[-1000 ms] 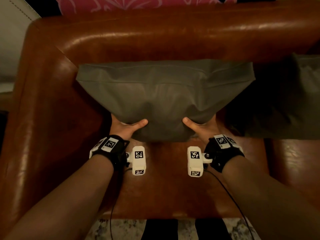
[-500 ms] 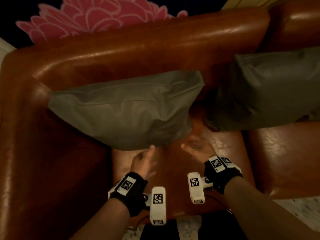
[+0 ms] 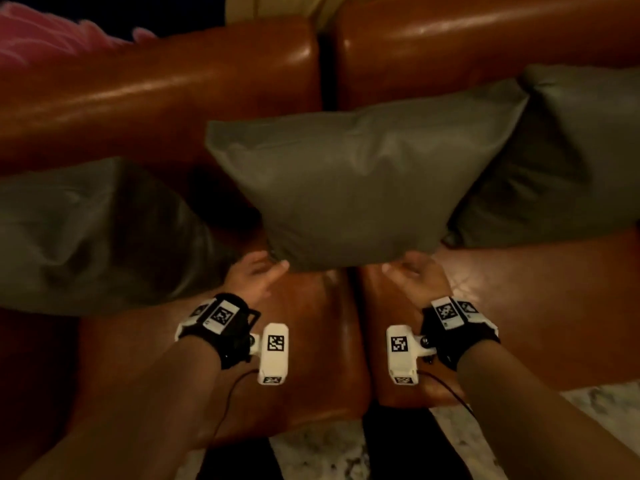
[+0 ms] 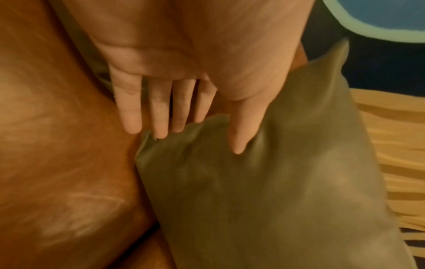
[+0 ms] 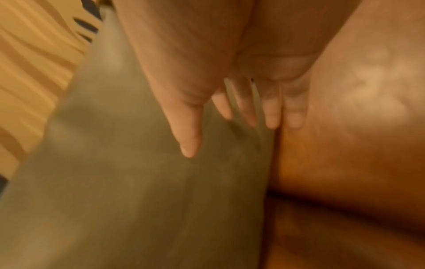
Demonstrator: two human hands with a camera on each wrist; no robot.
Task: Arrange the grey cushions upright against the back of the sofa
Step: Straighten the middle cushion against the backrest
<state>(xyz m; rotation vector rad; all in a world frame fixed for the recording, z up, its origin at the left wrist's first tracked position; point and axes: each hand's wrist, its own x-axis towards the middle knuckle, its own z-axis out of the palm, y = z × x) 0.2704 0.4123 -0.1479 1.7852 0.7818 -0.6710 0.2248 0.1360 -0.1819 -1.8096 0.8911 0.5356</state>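
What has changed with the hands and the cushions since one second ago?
Both hands let go of the left cushion and moved right to the middle cushion. The left hand and right hand now touch its lower corners with straight fingers. The left cushion stays leaning against the sofa back.

Your left hand (image 3: pixel 254 277) and right hand (image 3: pixel 414 277) meet the lower edge of the middle grey cushion (image 3: pixel 360 181) at frame centre, thumbs on its front. It leans on the brown leather sofa (image 3: pixel 156 88) back, between the left cushion (image 3: pixel 86 233) and the right cushion (image 3: pixel 561 157).
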